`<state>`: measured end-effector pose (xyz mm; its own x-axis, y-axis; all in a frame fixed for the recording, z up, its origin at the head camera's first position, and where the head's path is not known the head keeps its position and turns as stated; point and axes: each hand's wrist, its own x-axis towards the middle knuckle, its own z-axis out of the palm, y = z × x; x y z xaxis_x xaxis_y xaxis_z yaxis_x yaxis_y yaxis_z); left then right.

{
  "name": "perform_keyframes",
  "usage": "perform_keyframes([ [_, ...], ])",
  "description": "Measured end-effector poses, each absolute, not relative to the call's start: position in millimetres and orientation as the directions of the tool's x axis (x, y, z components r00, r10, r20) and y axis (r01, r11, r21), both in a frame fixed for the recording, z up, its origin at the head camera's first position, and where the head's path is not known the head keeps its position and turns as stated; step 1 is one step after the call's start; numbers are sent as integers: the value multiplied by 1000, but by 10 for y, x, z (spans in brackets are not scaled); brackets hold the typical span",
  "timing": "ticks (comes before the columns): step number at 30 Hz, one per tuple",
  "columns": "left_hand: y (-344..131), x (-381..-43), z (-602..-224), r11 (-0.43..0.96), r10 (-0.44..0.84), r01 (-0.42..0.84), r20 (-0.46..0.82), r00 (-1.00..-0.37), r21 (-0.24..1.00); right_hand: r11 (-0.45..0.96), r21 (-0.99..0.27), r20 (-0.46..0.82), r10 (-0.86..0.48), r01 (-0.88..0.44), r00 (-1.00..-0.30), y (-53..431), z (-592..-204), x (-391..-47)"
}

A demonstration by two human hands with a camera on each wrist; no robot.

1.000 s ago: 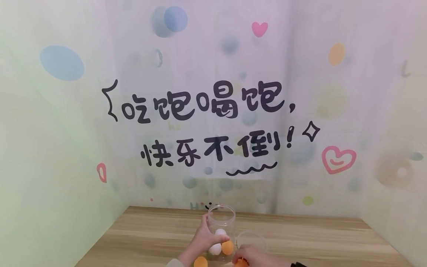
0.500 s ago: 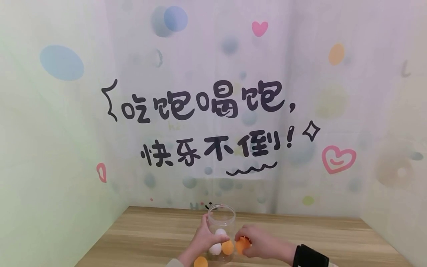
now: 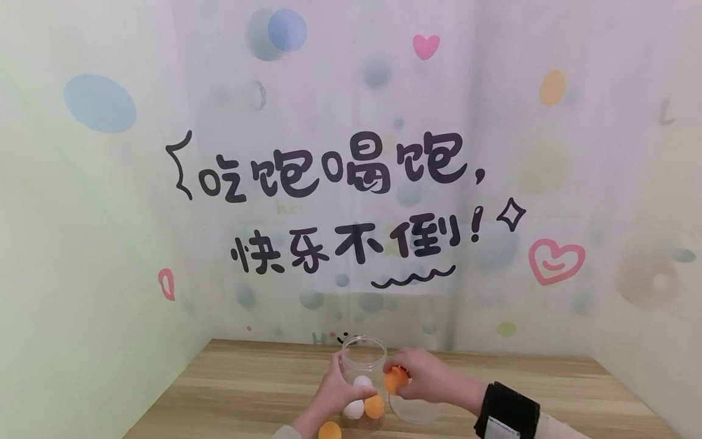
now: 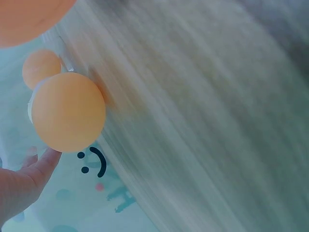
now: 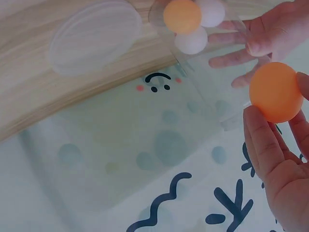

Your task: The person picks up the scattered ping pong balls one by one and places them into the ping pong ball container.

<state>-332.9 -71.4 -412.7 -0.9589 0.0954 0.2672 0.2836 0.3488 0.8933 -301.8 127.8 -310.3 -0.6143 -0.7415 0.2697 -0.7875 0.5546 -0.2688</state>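
Note:
A clear plastic jar (image 3: 375, 376) stands upright on the table, its mouth uncovered. My left hand (image 3: 334, 393) grips it from the left side. Through the wall show two white ping-pong balls (image 3: 353, 409) and an orange one (image 3: 375, 406). To the right of the jar, just below rim height, my right hand (image 3: 430, 379) pinches an orange ping-pong ball (image 5: 276, 92) between thumb and fingers. Another orange ball (image 3: 330, 430) lies on the table in front of the left wrist. In the left wrist view, orange balls (image 4: 67, 112) hide most of the jar.
A round translucent lid (image 5: 96, 37) lies flat on the wooden table (image 3: 247, 390), right of the jar and partly under the right hand in the head view. Behind the table hangs a printed cloth (image 3: 351, 201), with pale side walls left and right.
My right hand has picked up an orange ball from the table's front and raised it beside the jar, towards its rim. My left hand keeps its grip on the jar.

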Motion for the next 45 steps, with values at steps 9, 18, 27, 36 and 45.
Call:
perform_keyframes([
  [9, -717, -3346, -4127, 339, 103, 269, 249, -963, 902, 571, -283, 285, -717, -771, -636, 1205, -2950, -3107],
  [18, -735, -3351, -4122, 320, 130, 265, 234, -963, 910, 570, -317, 338, -679, -758, -652, 1088, -2876, -3249],
  [27, -746, -3336, -4103, 314, 143, 274, 240, -960, 909, 564, -354, 371, -647, -746, -666, 1000, -2915, -3366],
  [36, -750, -3347, -4113, 318, 143, 256, 220, -965, 913, 576, -386, 349, -632, -721, -692, 945, -2987, -3416],
  [45, -754, -3330, -4122, 292, 157, 295, 258, -953, 910, 570, -403, 348, -628, -716, -696, 944, -2979, -3395],
])
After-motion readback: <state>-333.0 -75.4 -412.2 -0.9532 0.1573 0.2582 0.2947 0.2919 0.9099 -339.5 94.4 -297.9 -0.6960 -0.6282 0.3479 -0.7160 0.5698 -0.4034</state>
